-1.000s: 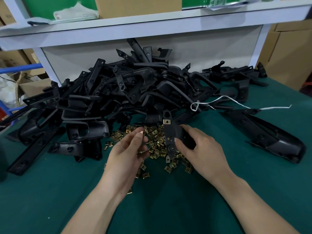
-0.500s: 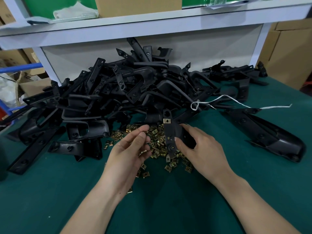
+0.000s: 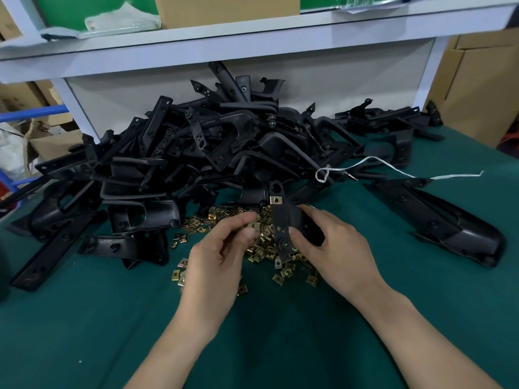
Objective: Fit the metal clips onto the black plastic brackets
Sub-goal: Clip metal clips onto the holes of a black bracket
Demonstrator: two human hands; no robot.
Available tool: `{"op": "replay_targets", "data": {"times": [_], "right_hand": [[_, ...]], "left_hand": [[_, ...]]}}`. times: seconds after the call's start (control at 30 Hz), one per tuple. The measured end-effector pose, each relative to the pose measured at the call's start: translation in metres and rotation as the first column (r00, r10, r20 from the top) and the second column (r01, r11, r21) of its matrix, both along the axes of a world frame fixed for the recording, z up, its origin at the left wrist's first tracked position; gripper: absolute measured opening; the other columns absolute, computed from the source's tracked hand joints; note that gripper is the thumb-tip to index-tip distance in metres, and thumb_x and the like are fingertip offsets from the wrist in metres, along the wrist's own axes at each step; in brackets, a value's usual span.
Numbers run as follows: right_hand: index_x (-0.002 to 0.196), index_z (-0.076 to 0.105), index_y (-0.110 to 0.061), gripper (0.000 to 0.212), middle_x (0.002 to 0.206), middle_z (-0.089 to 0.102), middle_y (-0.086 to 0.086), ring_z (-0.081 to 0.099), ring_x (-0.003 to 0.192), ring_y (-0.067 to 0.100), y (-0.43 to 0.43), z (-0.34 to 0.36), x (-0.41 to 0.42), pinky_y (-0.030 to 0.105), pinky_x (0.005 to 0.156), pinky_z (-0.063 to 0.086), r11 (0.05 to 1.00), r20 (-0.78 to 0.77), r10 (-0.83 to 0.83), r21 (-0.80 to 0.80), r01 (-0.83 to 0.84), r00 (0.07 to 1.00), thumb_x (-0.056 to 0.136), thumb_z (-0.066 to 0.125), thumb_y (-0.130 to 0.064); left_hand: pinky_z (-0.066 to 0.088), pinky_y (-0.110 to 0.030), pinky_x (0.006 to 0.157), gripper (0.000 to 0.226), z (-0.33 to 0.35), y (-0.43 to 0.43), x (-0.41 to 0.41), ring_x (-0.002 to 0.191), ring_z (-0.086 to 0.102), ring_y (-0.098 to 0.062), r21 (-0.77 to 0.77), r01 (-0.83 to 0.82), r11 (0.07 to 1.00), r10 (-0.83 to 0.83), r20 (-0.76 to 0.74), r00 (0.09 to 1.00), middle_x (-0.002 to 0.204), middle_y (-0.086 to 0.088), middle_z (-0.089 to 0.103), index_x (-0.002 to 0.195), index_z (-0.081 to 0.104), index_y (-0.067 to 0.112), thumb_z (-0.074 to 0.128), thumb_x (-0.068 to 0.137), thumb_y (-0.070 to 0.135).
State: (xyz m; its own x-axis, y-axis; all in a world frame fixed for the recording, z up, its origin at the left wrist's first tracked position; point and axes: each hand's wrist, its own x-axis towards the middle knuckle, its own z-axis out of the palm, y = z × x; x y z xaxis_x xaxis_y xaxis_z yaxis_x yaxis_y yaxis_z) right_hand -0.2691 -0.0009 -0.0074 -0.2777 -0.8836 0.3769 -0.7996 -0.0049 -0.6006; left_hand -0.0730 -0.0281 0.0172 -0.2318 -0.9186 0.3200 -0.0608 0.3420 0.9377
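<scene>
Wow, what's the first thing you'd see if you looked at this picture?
A huge heap of black plastic brackets fills the back of the green table. Just in front of it glitters a scatter of small gold-coloured metal clips. Right over them, the right hand holds one bracket with a fitted clip near its top, while the left hand pinches a loose clip beside it.

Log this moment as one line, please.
left hand: pinches loose clip | right hand: grips bracket | fitted clip: one, near bracket top | next: probably fit loose clip onto bracket
</scene>
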Motion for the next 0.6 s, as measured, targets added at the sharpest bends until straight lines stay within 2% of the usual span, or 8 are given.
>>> {"op": "replay_targets", "data": {"times": [0.1,0.23,0.47,0.6], "right_hand": [[0.137,0.054,-0.037,0.075,0.111,0.061,-0.021,0.042,0.066,-0.001,0.0002,0.0012,0.0007,0.031,0.068,0.047,1.0,0.001,-0.003,0.0,0.003,1.0,0.08,0.033,-0.081],[0.136,0.053,-0.038,0.07,0.111,0.062,-0.02,0.044,0.069,0.001,0.0005,0.0012,0.0008,0.032,0.068,0.047,1.0,-0.001,-0.011,0.003,0.011,1.0,0.081,0.033,-0.078],[0.136,0.053,-0.038,0.072,0.115,0.063,-0.02,0.048,0.074,0.002,0.001,0.0018,0.0017,0.033,0.071,0.05,1.0,0.007,-0.016,0.005,0.016,1.0,0.08,0.032,-0.078],[0.136,0.053,-0.037,0.07,0.116,0.063,-0.02,0.048,0.074,0.001,0.001,0.0023,0.0017,0.033,0.072,0.05,1.0,0.005,-0.014,0.012,0.014,1.0,0.082,0.035,-0.076]], "left_hand": [[0.048,-0.008,0.083,0.022,0.0015,0.0017,-0.0006,0.098,0.069,-0.005,-0.062,0.01,0.998,-0.008,0.032,0.999,0.097,0.015,0.075,0.104,0.071,0.049,0.059,0.09,0.039],[0.048,-0.009,0.083,0.026,0.0012,0.003,-0.0006,0.095,0.068,-0.01,-0.123,0.018,0.992,-0.009,0.076,0.997,0.094,0.006,0.072,0.113,0.068,0.044,0.055,0.094,0.031],[0.049,-0.007,0.079,0.021,0.0034,0.005,-0.0027,0.089,0.071,-0.003,0.003,0.044,0.999,-0.044,-0.024,0.999,0.089,0.012,0.077,0.103,0.075,0.041,0.062,0.088,0.035],[0.049,-0.008,0.079,0.021,0.003,0.0049,-0.0025,0.089,0.071,-0.003,0.011,0.048,0.999,-0.048,-0.018,0.999,0.091,0.014,0.077,0.104,0.074,0.043,0.062,0.09,0.034]]}}
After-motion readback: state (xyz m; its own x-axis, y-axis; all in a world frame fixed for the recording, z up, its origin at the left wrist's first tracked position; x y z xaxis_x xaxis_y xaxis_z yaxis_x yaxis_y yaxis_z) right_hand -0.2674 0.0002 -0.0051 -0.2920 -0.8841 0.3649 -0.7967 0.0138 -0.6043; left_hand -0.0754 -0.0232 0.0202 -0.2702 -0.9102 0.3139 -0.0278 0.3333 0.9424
